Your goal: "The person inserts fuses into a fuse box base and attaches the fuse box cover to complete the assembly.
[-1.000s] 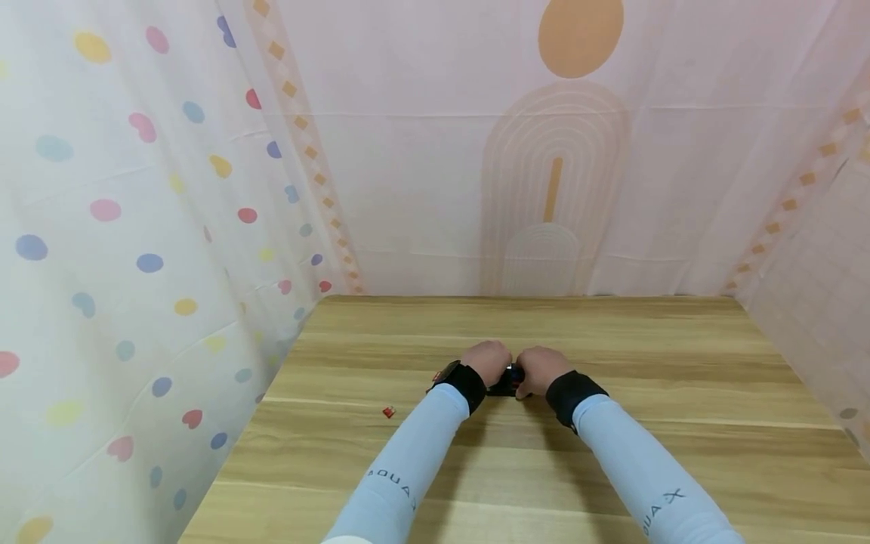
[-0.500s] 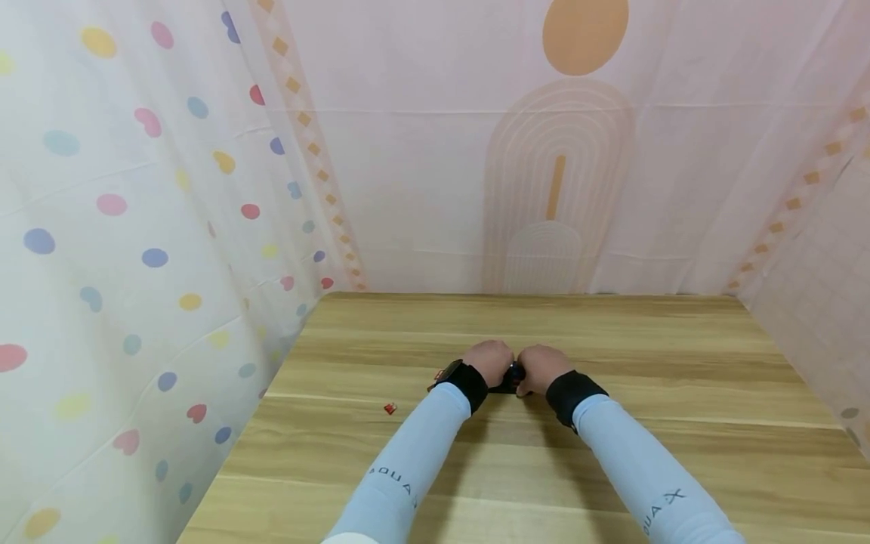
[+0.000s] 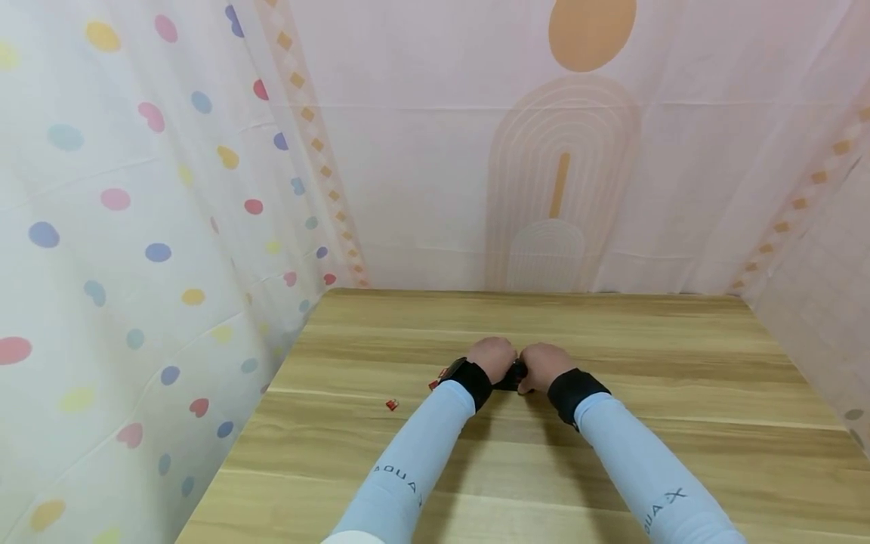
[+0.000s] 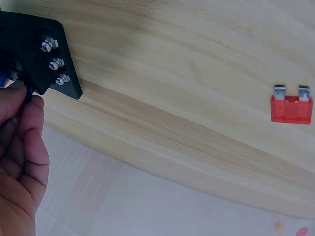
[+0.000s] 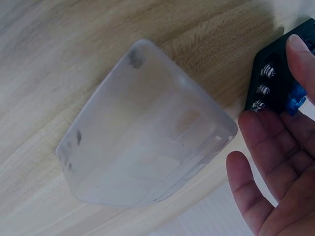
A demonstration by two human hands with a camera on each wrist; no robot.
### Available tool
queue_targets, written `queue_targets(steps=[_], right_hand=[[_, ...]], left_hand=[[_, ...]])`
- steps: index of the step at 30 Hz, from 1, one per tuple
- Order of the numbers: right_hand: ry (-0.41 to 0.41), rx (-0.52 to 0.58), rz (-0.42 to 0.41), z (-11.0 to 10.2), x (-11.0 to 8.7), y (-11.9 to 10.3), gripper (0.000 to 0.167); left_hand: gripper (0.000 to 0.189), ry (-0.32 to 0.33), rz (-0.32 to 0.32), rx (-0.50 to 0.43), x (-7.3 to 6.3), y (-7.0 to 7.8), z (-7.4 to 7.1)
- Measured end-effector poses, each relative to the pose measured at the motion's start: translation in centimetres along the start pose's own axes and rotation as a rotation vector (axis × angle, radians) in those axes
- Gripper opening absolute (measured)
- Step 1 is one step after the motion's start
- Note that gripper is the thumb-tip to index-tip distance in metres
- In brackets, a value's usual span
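Between the two hands on the wooden table is a black fuse box with a row of screw terminals along its end. My left hand pinches the box's edge with thumb and curled fingers, seen at the left of the left wrist view. My right hand grips the opposite end, its thumb over the top and fingertips along the side. A blue blade fuse shows in the box beside the right fingers. What exactly lies between the left fingertips I cannot tell. In the head view the hands hide most of the box.
A red blade fuse with metal prongs lies on the table near the left hand. Another red fuse sits farther left, beside the left forearm. The right wrist view shows a clear plastic cover. Patterned curtains border the table.
The head view has shifted slightly. Both hands stay at the fuse box with nearly the same grip; the left wrist has moved a little right, showing more of the red pieces beside it.
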State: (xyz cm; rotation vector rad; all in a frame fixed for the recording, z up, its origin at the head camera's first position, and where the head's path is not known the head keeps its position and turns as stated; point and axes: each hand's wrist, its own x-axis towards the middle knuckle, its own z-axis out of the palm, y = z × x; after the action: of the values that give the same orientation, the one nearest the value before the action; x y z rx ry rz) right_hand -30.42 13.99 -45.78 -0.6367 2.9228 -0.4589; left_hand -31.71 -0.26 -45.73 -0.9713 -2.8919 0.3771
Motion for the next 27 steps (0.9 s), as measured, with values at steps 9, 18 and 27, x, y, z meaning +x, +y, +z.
queue_targets(steps=[9, 18, 27], right_hand=[[0.001, -0.002, -0.004, -0.3, -0.2, -0.2, 0.022], [-0.010, 0.007, 0.005, -0.1, -0.1, -0.1, 0.022], [0.000, -0.001, -0.004, -0.3, -0.2, -0.3, 0.023]], left_hand=[[0.012, 0.022, 0.004, -0.004, -0.1, 0.0, 0.0], [0.011, 0.009, 0.008, -0.073, -0.1, -0.7, 0.5], [0.013, 0.012, -0.010, -0.090, -0.2, -1.2, 0.6]])
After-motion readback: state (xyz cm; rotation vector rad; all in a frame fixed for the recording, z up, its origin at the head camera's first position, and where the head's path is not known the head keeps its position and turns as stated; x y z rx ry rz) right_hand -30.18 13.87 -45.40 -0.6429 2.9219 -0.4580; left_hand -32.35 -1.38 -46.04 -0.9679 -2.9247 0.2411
